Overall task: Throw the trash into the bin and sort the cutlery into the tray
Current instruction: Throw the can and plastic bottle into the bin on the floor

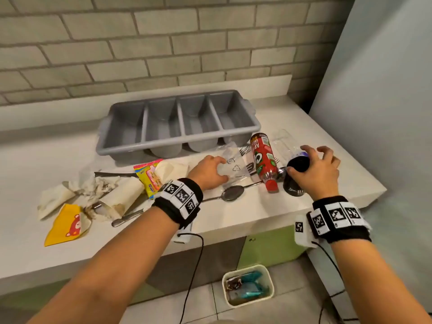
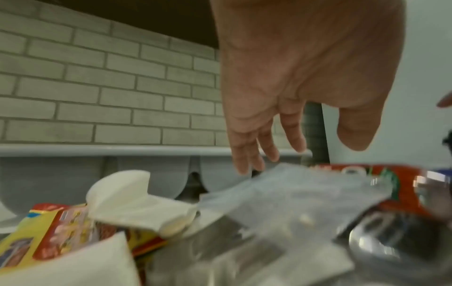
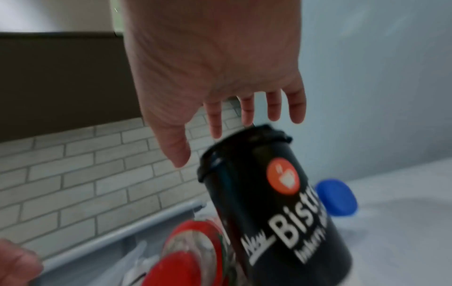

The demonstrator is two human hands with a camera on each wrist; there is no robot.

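My left hand (image 1: 222, 169) (image 2: 303, 147) hovers with straight fingers over a clear plastic bag (image 1: 233, 169) (image 2: 293, 193) on the white counter; in the head view its fingertips seem to touch the bag. My right hand (image 1: 299, 160) (image 3: 220, 143) is spread over the lid of an upright black paper cup (image 1: 293, 185) (image 3: 276, 212) without gripping it. A red bottle (image 1: 264, 160) (image 3: 190, 251) lies between the hands. Forks (image 1: 245, 150) lie partly under the bag. A spoon (image 1: 232, 192) lies nearer me. Behind stands the grey four-compartment tray (image 1: 177, 139), with nothing visible inside.
A clear bottle (image 1: 285, 143) with a blue cap (image 3: 336, 197) lies behind the cup. Soiled napkins (image 1: 112, 190), yellow wrappers (image 1: 149, 178) and more cutlery (image 1: 126, 218) are strewn at the left. A small bin (image 1: 251, 301) holding some trash stands on the floor below the counter edge.
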